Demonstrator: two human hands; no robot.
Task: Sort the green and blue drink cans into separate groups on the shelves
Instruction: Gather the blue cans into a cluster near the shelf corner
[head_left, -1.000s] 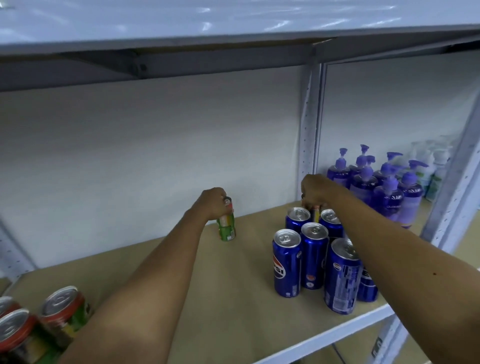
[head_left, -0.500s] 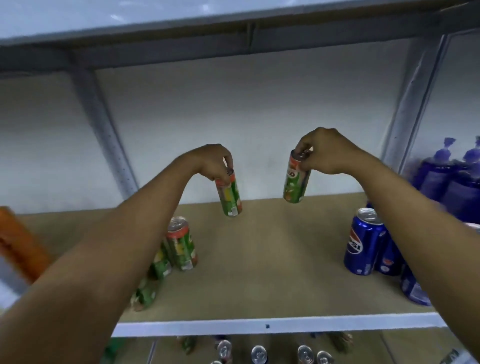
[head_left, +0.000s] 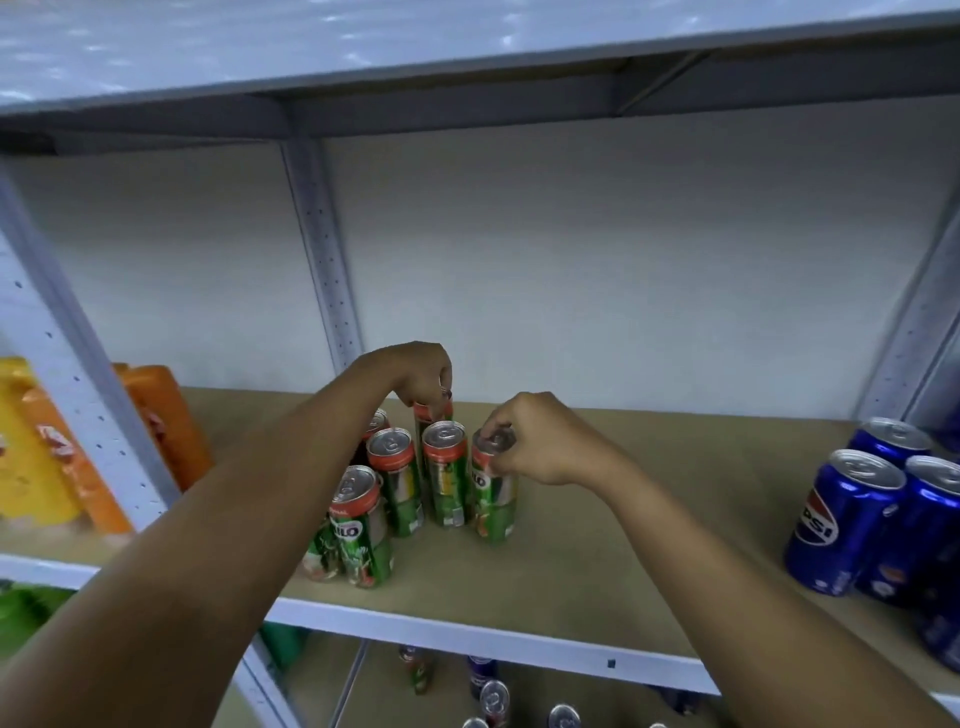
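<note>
Several slim green cans (head_left: 400, 483) with red tops stand grouped left of centre on the brown shelf board (head_left: 623, 545). My left hand (head_left: 423, 376) grips the top of a green can (head_left: 427, 411) at the back of the group; most of that can is hidden. My right hand (head_left: 540, 439) holds the top of another green can (head_left: 493, 501), which stands on the board at the group's right side. Blue cans (head_left: 852, 519) stand together at the right end of the same shelf.
Orange and yellow bottles (head_left: 161, 415) fill the bay to the left, behind a grey upright (head_left: 78, 384). Another upright (head_left: 324, 254) runs up the back wall. More cans (head_left: 491, 693) stand on the shelf below. A grey shelf (head_left: 467, 52) hangs overhead.
Both hands carried a green can each from mid-air down and left to the green group. The view swung left, so the blue cans now sit at the right edge.
</note>
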